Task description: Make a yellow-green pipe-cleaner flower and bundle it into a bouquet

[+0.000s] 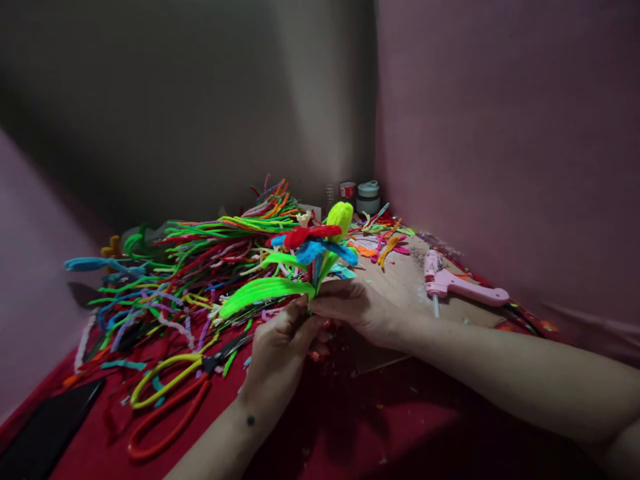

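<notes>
A pipe-cleaner flower [313, 248] stands upright between my hands, with red, blue and yellow-green heads and long bright green leaves. My left hand [283, 343] is closed, its thumb and fingers pinching the base of the stems. From the right, my right hand [357, 308] grips the stems just above, its fingers pressed together. The exact contact of the fingertips is partly hidden. Scissors [173, 400] with one yellow and one red handle lie on the red cloth, left of my left hand. To the right rests a pink glue gun [457, 285].
A large heap of coloured pipe cleaners [215, 247] covers the left and back of the red cloth [360, 440]. Cut pieces lie on a brown board [395, 280]. A dark flat object [50, 427] is at the front left. A lidded jar [369, 197] stands by the back wall.
</notes>
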Available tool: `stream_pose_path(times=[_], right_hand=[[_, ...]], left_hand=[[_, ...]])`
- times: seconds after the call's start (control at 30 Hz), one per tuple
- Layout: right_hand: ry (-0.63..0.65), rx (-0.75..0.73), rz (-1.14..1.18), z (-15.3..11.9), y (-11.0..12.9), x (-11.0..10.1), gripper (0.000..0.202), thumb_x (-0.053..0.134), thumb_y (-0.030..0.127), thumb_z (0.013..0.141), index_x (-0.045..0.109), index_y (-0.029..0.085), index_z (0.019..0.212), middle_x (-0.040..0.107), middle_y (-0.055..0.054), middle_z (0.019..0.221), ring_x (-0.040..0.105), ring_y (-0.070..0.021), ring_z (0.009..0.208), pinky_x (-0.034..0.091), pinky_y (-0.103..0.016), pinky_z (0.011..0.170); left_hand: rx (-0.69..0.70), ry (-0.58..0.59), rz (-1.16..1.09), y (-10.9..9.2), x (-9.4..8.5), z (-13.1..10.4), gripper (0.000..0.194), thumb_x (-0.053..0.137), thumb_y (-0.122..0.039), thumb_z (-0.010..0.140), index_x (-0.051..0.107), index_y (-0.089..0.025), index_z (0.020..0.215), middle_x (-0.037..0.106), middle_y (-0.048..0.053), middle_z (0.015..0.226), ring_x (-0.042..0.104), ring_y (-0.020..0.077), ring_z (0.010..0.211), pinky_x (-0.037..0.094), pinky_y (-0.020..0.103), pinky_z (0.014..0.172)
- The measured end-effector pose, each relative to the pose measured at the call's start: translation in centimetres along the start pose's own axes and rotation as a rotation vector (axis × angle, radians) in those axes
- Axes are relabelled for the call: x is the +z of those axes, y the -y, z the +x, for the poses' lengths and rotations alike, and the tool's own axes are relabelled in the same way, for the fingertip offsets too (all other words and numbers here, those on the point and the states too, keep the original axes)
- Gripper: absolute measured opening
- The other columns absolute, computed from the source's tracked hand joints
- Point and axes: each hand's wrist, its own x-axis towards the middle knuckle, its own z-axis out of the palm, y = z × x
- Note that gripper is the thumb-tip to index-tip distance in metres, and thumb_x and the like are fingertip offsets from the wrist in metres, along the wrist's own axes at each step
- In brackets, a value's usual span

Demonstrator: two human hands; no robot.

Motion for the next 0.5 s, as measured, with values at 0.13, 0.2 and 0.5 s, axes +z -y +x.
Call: stream_pose_path(times=[0.13,0.2,0.5], right_hand=[[-0.042,-0.060,-0.012,0.0,0.3,0.2,0.022,0.060,0.039,0.081,0.061,0.018,0.073,0.053,0.004,0.056,0.050,-0.0102,0.051,0.042,-0.024,0.051],[-0.013,-0.070,0.006,0.0,0.3,0.2,0.022,0.060,0.040,0.081,0.061,0.018,0.077,0.051,0.004,0.055,0.049,-0.0104,0.049,0.041,-0.024,0.049],[0.136,-0.056,-0.059,-0.2,1.4,0.0,0.031,0.045,0.035,0.090,0.054,0.018,0.065,0.053,0.002,0.054,0.052,-0.0119,0.050,0.042,-0.026,0.053]], left_hand=[[0.100,0.013,0.040,0.4,0.0,-0.2,0.012,0.066,-0.020,0.074,0.065,-0.017,0.062,0.063,-0.001,0.055,0.059,0.0116,0.047,0.048,0.020,0.048],[0.092,0.037,0.007,0.4,0.0,-0.2,0.012,0.066,-0.022,0.075,0.065,-0.017,0.064,0.063,-0.001,0.055,0.060,0.0126,0.046,0.049,0.021,0.047],[-0.042,0.144,-0.148,-0.2,-0.3,0.0,0.018,0.062,-0.028,0.079,0.061,-0.014,0.067,0.063,0.001,0.057,0.060,0.0119,0.046,0.047,0.021,0.048]])
